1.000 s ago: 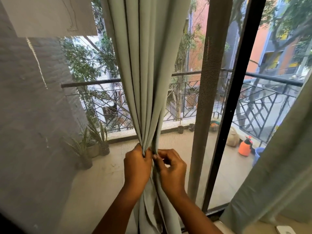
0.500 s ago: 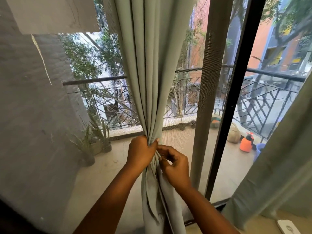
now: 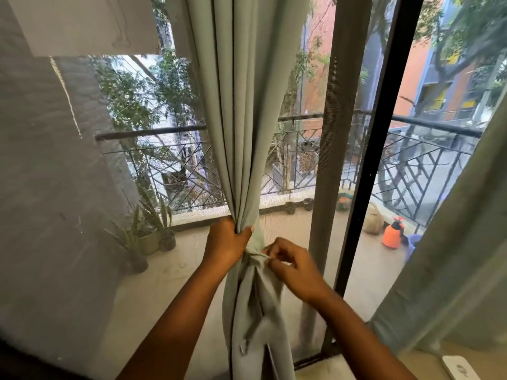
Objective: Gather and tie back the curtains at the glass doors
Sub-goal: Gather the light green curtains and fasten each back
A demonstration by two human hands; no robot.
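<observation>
Beyond the glass doors lies a balcony with a dark metal railing (image 3: 428,127), potted green plants (image 3: 148,229) on its pale floor at the left, and an orange spray bottle (image 3: 393,233) at the right. Trees and an orange building fill the distance.

Hanging in front of me at the centre is a long pale grey-green fabric curtain (image 3: 241,105). Its long axis runs straight up and down, from above the top edge of view to the floor near the bottom edge. Its folds narrow to a tight waist at mid-height, then spread loosely again below.

My left hand (image 3: 226,244) is closed around that waist from the left, fingers wrapped behind the bunched folds and thumb pressed across the front. My right hand (image 3: 295,266) sits just beside it, slightly lower, with thumb and fingertips pinched on a small crease of the same cloth.

A black door frame (image 3: 384,138) rises to the right of the curtain. A second grey-green curtain (image 3: 461,256) hangs at the far right, well apart from my hands.
</observation>
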